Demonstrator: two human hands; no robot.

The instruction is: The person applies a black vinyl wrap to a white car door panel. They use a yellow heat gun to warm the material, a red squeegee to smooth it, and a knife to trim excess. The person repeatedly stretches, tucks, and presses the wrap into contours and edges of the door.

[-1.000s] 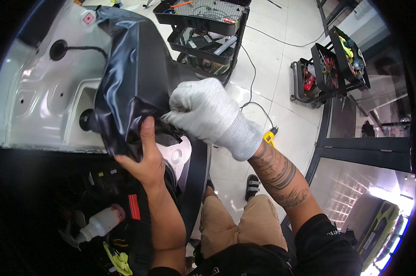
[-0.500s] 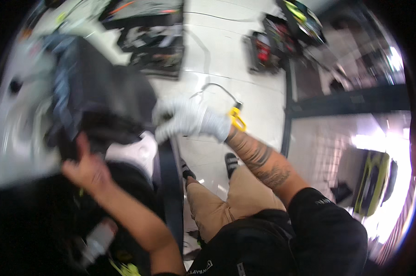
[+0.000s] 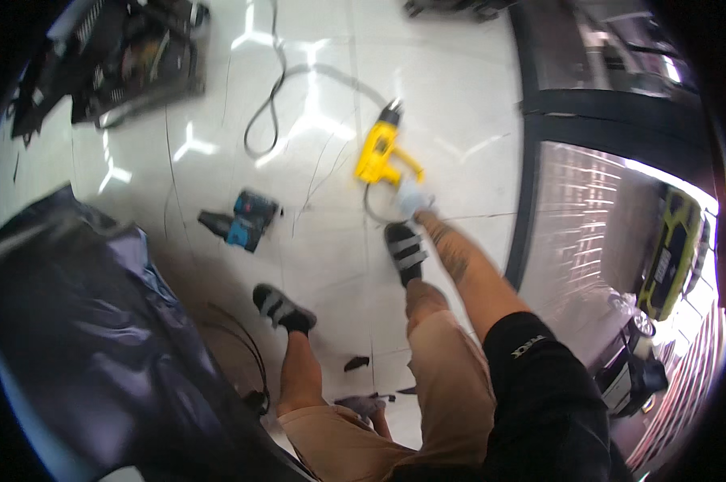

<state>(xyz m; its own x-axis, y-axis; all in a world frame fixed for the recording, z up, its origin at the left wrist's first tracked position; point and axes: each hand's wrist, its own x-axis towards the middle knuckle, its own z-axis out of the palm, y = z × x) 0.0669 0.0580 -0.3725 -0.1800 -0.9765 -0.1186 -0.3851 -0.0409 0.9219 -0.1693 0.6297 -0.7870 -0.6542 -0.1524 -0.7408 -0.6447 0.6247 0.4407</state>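
Note:
My right hand (image 3: 412, 198), in a pale glove, is down at floor level on the handle end of a yellow heat gun (image 3: 374, 153). The fingers look closed on the handle, though motion smears them. The gun's dark nozzle points away from me, and its yellow guard loop stands beside the glove. A dark cord curves from the gun close to my shoe. To the left on the tiles lies a teal and black cordless power tool (image 3: 250, 221). My left hand is out of sight.
A large glossy dark panel (image 3: 98, 321) fills the near left. Black open cases or bins (image 3: 138, 64) stand far left. A looped cable (image 3: 276, 104) lies ahead on the tiled floor. A dark frame with glass (image 3: 528, 209) runs along the right. Small dark scraps (image 3: 356, 363) lie between my feet.
The view has swung away from the dark panel toward the floor. My right hand has gone from the panel down to the heat gun. My left hand has left the view.

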